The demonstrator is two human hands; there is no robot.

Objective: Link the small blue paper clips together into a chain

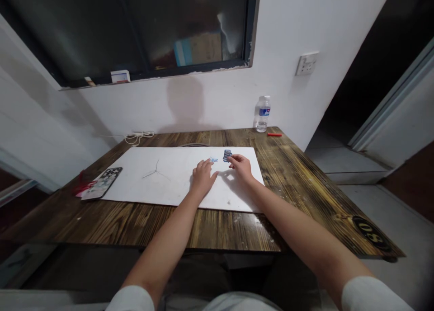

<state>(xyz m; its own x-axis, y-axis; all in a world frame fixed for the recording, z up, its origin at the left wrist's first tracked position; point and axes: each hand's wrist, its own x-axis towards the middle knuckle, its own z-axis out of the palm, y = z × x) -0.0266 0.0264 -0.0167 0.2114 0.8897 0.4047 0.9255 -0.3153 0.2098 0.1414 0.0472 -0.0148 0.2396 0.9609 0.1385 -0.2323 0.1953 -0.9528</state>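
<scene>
On a white board (179, 162) laid over the wooden table, my left hand (202, 177) rests palm down with fingers stretched out and thumb apart. Its fingertips are beside a few small blue-edged strips (213, 159). Just to the right lies a cluster of small dark pieces with blue edges (226, 154). My right hand (241, 167) reaches this cluster, thumb and forefinger pinched at its lower right edge. Whatever sits between those fingertips is too small to make out. Thin dark lines (156, 171) meeting at one point mark the board's left half.
A phone-like patterned object (109, 181) lies across the board's left end, beside something red (84, 185). A white cable (138, 136) is coiled at the back left. A water bottle (262, 115) stands at the back right, near a red stick-shaped object (274, 134). A wall rises behind.
</scene>
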